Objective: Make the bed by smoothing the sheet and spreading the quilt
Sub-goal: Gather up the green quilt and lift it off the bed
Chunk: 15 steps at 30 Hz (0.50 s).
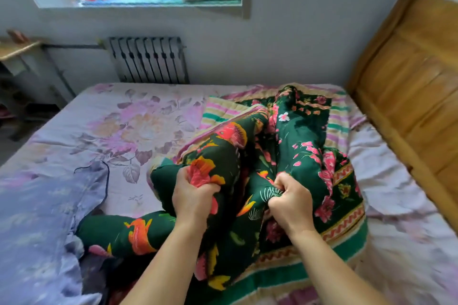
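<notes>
Currently: quilt point(304, 136) bunched in a ridge across the right half of the bed, dark green floral face up, striped lining showing beneath along its far and right margins. Left hand point(193, 195) curled tight round a fold of the quilt; right hand point(290, 202) likewise fisted on a second fold just beside it. Both holds taken mid-cloth, not at a corner or hem.

Risks from this state, as judged:
- Lifting from mid-cloth likely to raise a bundle, not a flat panel; twisted folds then land as lumps.
- Pulling toward the body likely to drag the sheet point(119, 121) along, adding creases to those already visible on the right side by the headboard point(409, 86).
- Blue-grey cloth point(32, 205) heaped at the near left corner, with a dark cord point(105, 176) lying across it; both liable to be buried or snagged if the quilt is thrown left.

Room for movement:
- Left half of the bed open, sheet lying fairly flat there.
- Headboard close along the right edge; little slack on that side.
- Far edge near the wall and radiator point(148, 59); overthrow likely to drop the quilt into that gap.
- Small table point(17, 49) well apart at far left.
</notes>
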Available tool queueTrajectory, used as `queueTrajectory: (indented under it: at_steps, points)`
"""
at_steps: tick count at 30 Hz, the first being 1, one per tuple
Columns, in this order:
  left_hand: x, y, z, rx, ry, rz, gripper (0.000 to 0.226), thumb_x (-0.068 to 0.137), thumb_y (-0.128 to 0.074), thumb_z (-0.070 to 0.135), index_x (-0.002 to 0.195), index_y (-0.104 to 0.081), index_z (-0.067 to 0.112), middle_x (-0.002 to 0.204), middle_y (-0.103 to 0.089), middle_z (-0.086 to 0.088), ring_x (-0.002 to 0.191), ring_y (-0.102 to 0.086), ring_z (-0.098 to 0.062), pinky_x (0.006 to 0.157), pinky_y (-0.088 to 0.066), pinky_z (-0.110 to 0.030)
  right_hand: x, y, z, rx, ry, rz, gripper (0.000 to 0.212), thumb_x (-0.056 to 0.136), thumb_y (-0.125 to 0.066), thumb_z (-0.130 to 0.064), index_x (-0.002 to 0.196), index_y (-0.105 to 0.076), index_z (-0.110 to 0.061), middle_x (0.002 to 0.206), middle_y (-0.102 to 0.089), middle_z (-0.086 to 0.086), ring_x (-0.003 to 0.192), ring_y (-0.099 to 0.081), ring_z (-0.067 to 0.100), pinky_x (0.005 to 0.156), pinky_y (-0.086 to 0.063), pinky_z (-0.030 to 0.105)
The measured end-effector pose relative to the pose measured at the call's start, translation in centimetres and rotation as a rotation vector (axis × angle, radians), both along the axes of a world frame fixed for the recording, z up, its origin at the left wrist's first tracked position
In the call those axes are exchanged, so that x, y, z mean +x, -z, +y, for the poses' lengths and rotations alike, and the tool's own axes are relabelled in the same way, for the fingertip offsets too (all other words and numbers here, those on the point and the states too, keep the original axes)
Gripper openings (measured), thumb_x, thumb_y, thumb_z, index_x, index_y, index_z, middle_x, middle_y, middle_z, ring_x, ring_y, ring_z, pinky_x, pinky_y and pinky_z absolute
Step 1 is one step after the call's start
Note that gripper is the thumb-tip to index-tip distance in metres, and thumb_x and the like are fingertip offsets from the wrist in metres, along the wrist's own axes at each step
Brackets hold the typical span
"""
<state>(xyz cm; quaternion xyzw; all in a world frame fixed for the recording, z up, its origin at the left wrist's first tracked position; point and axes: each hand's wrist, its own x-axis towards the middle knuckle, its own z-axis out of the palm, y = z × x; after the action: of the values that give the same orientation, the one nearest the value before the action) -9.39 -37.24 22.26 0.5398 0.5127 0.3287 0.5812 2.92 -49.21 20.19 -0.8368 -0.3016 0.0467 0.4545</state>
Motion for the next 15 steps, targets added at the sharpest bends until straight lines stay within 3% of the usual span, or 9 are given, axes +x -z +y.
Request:
queueTrajectory:
  at_steps: [2, 4, 6, 7, 11, 15]
  points:
    - [0.6, -2.4, -2.0, -0.048, -0.036, -0.104, 0.060, 0.043, -0.072, 0.018, 0.100, -0.060, 0.032, 0.090, -0.072, -0.004, 0.069, -0.061, -0.029, 0.071, -0.052, -0.054, -1.1, -1.9, -2.0, 0.057, 0.021, -0.005, 0.015, 0.047, -0.036, -0.009, 0.057, -0.029, -0.016, 0.054, -0.026, -0.003, 0.057, -0.022, 0.017, 0.051, -0.021, 0.028]
    - [0.9, -5.5, -4.6, -0.093, -0.055, -0.205, 0.059, 0.046, -0.071, 0.013, 0.103, -0.059, 0.022, 0.083, -0.071, -0.007, 0.048, -0.051, -0.021, 0.055, -0.050, -0.039, -1.8, -4.0, -3.9, 0.096, 0.053, -0.014, 0.011, 0.046, -0.035, -0.010, 0.057, -0.033, -0.012, 0.054, -0.029, 0.000, 0.058, -0.024, 0.017, 0.051, -0.021, 0.028]
    - [0.5, -8.8, -6.9, -0.118, -0.039, -0.258, 0.043, 0.059, -0.070, 0.000, 0.097, -0.057, 0.016, 0.070, -0.065, -0.008, 0.031, -0.042, -0.016, 0.040, -0.041, -0.021, -2.7, -6.5, -6.0, 0.134, 0.099, -0.050, 0.009, 0.046, -0.035, -0.010, 0.055, -0.036, -0.010, 0.052, -0.032, 0.000, 0.055, -0.026, 0.017, 0.050, -0.024, 0.026]
    - [0.2, -10.0, -7.5, -0.140, -0.023, -0.269, 0.038, 0.064, -0.068, -0.004, 0.093, -0.055, 0.016, 0.065, -0.061, -0.007, 0.029, -0.040, -0.014, 0.038, -0.039, -0.018, -3.2, -7.8, -6.8, 0.144, 0.115, -0.066, 0.008, 0.046, -0.035, -0.010, 0.054, -0.035, -0.011, 0.051, -0.032, 0.000, 0.053, -0.026, 0.016, 0.050, -0.025, 0.025]
    - [-2.1, -14.0, -9.1, -0.194, 0.077, -0.351, 0.036, 0.070, -0.065, -0.008, 0.088, -0.049, 0.018, 0.042, -0.055, -0.002, 0.028, -0.045, -0.011, 0.054, -0.045, -0.029, -6.9, -12.9, -9.6, 0.190, 0.152, -0.141, 0.010, 0.044, -0.035, -0.008, 0.052, -0.032, -0.014, 0.050, -0.028, -0.004, 0.051, -0.026, 0.012, 0.048, -0.025, 0.023]
    - [-3.7, -15.3, -8.9, -0.184, 0.186, -0.452, 0.036, 0.071, -0.062, -0.010, 0.096, -0.050, 0.013, 0.035, -0.051, 0.003, 0.029, -0.046, -0.011, 0.054, -0.045, -0.030, -9.8, -15.6, -10.7, 0.223, 0.201, -0.188, 0.010, 0.044, -0.037, -0.008, 0.053, -0.035, -0.013, 0.047, -0.029, -0.005, 0.051, -0.030, 0.011, 0.047, -0.027, 0.021]
